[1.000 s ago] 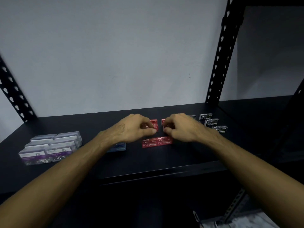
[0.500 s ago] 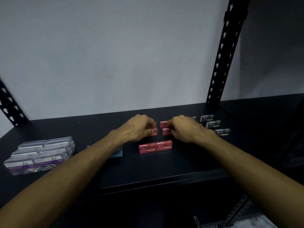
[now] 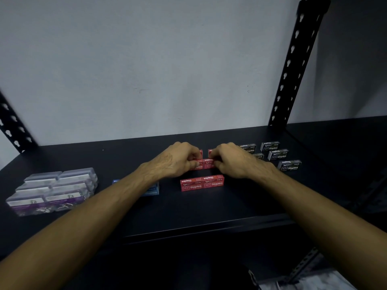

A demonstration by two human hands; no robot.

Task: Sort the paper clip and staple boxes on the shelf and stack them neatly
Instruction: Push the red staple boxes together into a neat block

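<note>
On the black shelf (image 3: 209,208), my left hand (image 3: 178,160) and my right hand (image 3: 232,160) each pinch a red staple box, and the two boxes (image 3: 206,164) meet end to end between my fingertips. More red boxes (image 3: 210,151) sit just behind them, mostly hidden by my hands. A pair of red staple boxes (image 3: 202,183) lies side by side in front. Several black staple boxes (image 3: 278,154) are spread out to the right. Clear paper clip boxes (image 3: 52,189) are stacked at the left. A blue box (image 3: 151,190) lies partly under my left forearm.
Black perforated uprights stand at the back right (image 3: 293,65) and back left (image 3: 12,128). A grey wall (image 3: 146,70) closes the back of the shelf. The shelf's front edge (image 3: 209,229) runs below my forearms, with a darker level beneath.
My hands have pushed the two red boxes together; the gap between them has closed. The camera view has shifted slightly.
</note>
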